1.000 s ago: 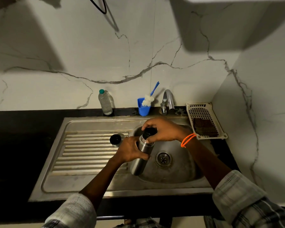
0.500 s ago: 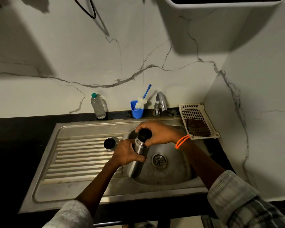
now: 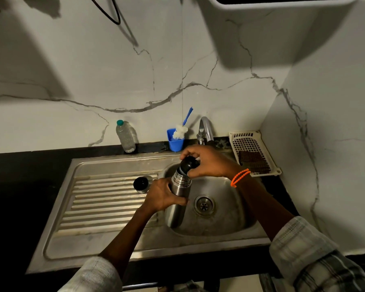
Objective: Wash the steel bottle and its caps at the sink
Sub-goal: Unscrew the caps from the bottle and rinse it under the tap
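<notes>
- I look down on a steel sink (image 3: 105,245) set in a dark counter, with white marble-veined walls meeting in a corner beyond my right hand
- The ribbed drainboard lies to the outside of my left hand; the round basin with its drain (image 3: 204,205) sits under and between both hands
- My left hand (image 3: 163,196) is wrapped round the middle of the steel bottle (image 3: 178,192), fingers curled about its body
- The bottle stands over the basin, tilted, its neck leaning toward my right hand
- My right hand (image 3: 207,162) comes from above and grips the black inner cap (image 3: 189,164) at the bottle's mouth with curled fingers; I cannot tell whether the cap is seated or lifted off
- An orange band (image 3: 239,177) circles the right wrist
- The outer cap (image 3: 141,184) stands on the drainboard just beyond my left hand, apart from it
- Past my right hand: the tap (image 3: 204,129), a blue cup (image 3: 175,142) holding a brush, and a white tray (image 3: 251,144) with a dark scrub pad
- Farther beyond my left hand, a clear plastic bottle (image 3: 125,137) stands against the wall
</notes>
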